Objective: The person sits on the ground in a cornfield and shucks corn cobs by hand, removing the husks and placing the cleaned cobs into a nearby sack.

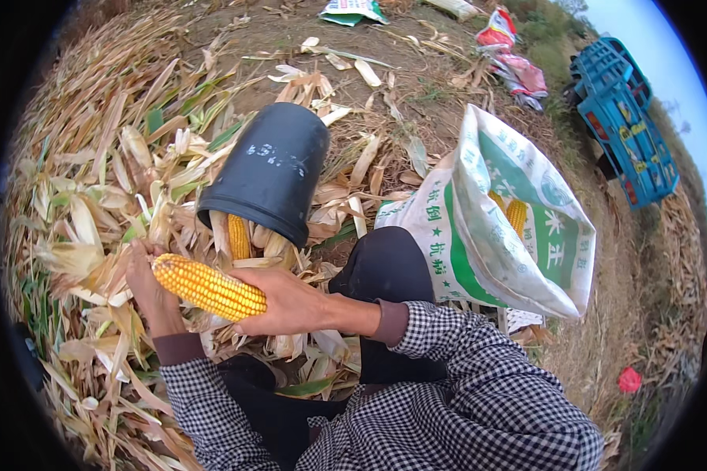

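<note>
My right hand (pixel 288 300) grips a husked ear of yellow corn (pixel 209 287) by its thick end, with the tip pointing left. At that tip is my left hand (pixel 150 282), partly hidden by the cob and close to dry husks; whether its fingers grip anything is unclear. Just beyond, a black plastic bucket (pixel 265 171) lies tipped on its side, its mouth towards me. A yellow ear (pixel 238 235) and pale husks show at the bucket's opening. To my right stands an open white and green woven sack (pixel 442 235) with yellow ears (pixel 516 215) inside.
Dry corn husks and stalks (pixel 106 212) cover the ground at left. A blue truck (pixel 624 123) stands at far right. Another printed sack (pixel 353 12) and red and white bags (pixel 518 70) lie farther off. A red object (pixel 629 380) is at lower right.
</note>
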The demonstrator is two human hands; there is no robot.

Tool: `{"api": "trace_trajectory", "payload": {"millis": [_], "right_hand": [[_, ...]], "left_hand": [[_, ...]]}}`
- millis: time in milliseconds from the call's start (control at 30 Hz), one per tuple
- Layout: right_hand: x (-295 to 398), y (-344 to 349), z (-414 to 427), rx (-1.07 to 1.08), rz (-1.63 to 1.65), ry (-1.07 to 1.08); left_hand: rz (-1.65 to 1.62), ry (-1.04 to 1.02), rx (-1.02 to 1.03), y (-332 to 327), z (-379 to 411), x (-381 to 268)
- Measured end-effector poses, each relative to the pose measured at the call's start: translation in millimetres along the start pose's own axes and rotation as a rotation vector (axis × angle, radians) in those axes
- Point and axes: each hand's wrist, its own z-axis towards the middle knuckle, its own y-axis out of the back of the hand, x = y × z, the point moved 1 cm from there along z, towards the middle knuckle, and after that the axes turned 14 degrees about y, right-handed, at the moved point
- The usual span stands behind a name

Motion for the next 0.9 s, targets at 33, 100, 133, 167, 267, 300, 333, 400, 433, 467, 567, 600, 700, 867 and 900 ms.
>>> {"api": "trace_trajectory", "payload": {"millis": [33,100,133,167,267,300,333,400,433,467,567,600,700,867,900], "right_hand": [[16.0,12.5,-17.4,-0.052,-0.069,0.053],[47.1,40.9,-61.7,-0.180,-0.270,0.208],[68.2,60.0,-85.3,-0.251,-0.356,0.271],[89.1,79.0,-109.0,-0.313,-0.460,0.263],[146.4,135.0,-182.0,-0.607,-0.811,0.171],[171.0,147.0,-194.5,-0.718,-0.929,0.037],[178.8,166.8,-217.7,-0.782,-1.116,-0.101],[176.0,193.8,-241.8,-0.755,-1.271,-0.437],[171.4,202.0,-249.1,-0.727,-1.295,-0.591],[154.7,210.7,-267.0,-0.657,-1.292,-0.558],[80.3,229.4,-318.3,-0.488,-1.181,-0.605],[65.2,229.2,-318.3,-0.437,-1.070,-0.625],[21.8,230.3,-327.0,-0.347,-0.800,-0.623],[29.0,219.3,-336.6,-0.509,-0.898,-0.574],[31.7,218.4,-338.8,-0.644,-0.923,-0.499]], "left_hand": [[0.013,0.024,0.006,-20.1,-15.5,-1.2],[0.110,0.071,-0.024,-30.3,-26.9,-1.7],[0.170,0.072,-0.023,-26.0,-25.3,1.4],[0.231,0.063,-0.038,-13.0,-21.2,-0.3],[0.289,0.065,-0.052,-11.3,-27.1,5.1],[0.284,0.075,-0.054,-16.0,-29.2,9.2],[0.277,0.095,-0.014,-9.7,-22.2,14.1],[0.305,0.119,0.014,-14.0,-24.5,20.7],[0.315,0.129,0.030,-17.8,-25.5,22.9],[0.333,0.157,0.041,-20.5,-26.9,25.1],[0.392,0.168,0.079,-31.4,-31.5,33.6],[0.403,0.167,0.048,-27.6,-32.1,30.4],[0.395,0.154,-0.019,-27.3,-47.2,19.6],[0.449,0.113,0.061,-14.4,-40.4,15.2],[0.465,0.115,0.061,-16.9,-42.8,13.0]]}}
